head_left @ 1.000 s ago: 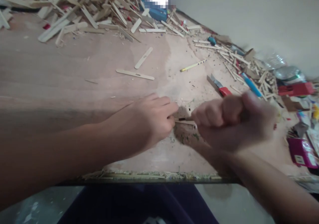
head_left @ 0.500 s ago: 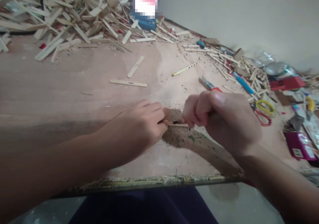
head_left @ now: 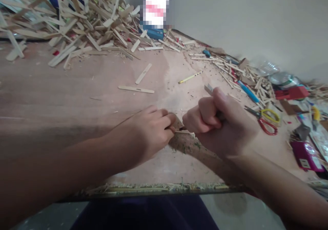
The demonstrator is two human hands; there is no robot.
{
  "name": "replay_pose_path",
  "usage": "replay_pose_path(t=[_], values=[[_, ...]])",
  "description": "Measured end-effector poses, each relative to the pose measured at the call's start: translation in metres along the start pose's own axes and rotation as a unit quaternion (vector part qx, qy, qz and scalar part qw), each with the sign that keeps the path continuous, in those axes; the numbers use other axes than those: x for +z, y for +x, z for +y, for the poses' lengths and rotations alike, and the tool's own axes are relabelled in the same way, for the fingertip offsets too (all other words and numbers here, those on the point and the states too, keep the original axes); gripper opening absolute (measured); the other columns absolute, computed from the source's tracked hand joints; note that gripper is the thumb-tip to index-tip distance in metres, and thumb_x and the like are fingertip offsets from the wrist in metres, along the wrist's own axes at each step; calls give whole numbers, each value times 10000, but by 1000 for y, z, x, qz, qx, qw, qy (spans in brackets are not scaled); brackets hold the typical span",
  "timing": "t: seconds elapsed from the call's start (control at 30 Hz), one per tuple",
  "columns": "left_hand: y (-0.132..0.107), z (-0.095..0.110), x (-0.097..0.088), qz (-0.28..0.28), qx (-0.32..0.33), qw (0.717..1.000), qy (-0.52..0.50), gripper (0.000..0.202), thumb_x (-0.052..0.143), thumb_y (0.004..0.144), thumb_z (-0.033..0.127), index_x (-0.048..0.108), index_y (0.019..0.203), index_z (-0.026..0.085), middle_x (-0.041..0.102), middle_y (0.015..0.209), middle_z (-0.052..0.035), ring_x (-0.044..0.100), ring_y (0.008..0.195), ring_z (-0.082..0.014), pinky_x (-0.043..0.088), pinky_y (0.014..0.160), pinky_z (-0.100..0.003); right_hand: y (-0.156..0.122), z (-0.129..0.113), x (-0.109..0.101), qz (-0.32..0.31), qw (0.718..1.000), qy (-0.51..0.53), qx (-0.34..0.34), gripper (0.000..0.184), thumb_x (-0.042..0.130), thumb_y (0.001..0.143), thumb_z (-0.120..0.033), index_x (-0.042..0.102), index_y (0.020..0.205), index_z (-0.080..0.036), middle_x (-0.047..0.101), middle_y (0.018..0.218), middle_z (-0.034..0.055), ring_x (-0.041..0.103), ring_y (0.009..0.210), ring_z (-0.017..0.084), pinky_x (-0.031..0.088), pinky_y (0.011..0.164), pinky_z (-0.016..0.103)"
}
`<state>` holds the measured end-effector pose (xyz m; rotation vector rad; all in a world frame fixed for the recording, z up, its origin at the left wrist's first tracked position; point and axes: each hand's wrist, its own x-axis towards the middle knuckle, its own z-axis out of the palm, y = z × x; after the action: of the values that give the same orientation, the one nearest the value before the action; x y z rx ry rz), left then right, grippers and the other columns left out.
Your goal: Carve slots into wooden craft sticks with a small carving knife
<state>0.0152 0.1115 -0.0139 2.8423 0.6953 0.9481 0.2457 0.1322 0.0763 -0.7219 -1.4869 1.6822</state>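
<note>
Left fingers [head_left: 167,119] pinch a thin pale wooden stick [head_left: 185,132]; right fingers [head_left: 207,108] curl closed.

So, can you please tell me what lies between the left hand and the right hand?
Between the left hand and right hand, the head view shows a thin pale wooden strip and a small dark item, too small to identify.

From close above a dark-clothed lap [head_left: 143,213], the head camera looks forward and down across the pale wooden tabletop [head_left: 74,90] towards a grey wall [head_left: 243,18].
</note>
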Motion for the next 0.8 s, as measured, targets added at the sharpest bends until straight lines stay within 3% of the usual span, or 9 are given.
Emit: replay_pose_path(t=[0.13,0.27,0.37,0.47,0.57,0.67,0.8], values=[[-2,0,-1,-3,-7,1000,-7,321,644,1187,31,803,980,217,766,1063,-86,655,1003,-276,528,951,-444,-6,2,3,31,999,15,-16,780,768,1239,-496,305,666,-239,161,549,-79,190,456,98,249,530,346],[-2,1,-3,-8,-11,1000,-10,362,645,1205,21,770,934,225,693,983,-61,636,967,-278,511,903,-451,-13,-1,-6,31,999,-12,-19,807,757,1274,-602,355,675,-240,209,545,-72,247,482,112,308,548,347],[0,3,-5,-12,-13,1000,-8,379,654,1212,5,766,920,218,680,968,-53,624,928,-271,493,860,-449,-18,-3,-17,20,999,-42,-19,799,696,1302,-687,442,686,-246,320,563,-48,340,511,136,387,580,357],[3,3,-12,-14,-19,1000,-6,371,630,1221,6,791,949,201,694,974,-56,616,899,-266,500,855,-444,-22,-4,-30,18,996,-76,-29,713,728,1296,-630,643,697,-254,529,620,10,539,602,195,516,651,390],[8,1,-21,-42,-4,999,-15,332,635,1166,-37,830,1009,181,742,997,-60,675,918,-266,548,874,-428,-28,-4,-40,58,987,-143,-38,629,737,1297,-561,840,758,-253,752,774,76,731,819,261,602,809,432],[12,1,-26,-64,0,998,-16,369,606,1127,-81,848,1036,182,756,972,-45,705,903,-256,560,862,-406,-37,-2,-43,81,979,-185,-41,604,723,1310,-589,931,849,-259,853,922,83,783,938,273,623,912,442],[9,4,-30,-50,-15,999,-2,520,416,1224,-46,841,1042,192,804,997,-51,744,920,-259,586,882,-416,-45,2,-45,102,973,-202,-46,589,732,1305,-671,953,916,-289,860,969,62,777,951,278,660,994,458]])
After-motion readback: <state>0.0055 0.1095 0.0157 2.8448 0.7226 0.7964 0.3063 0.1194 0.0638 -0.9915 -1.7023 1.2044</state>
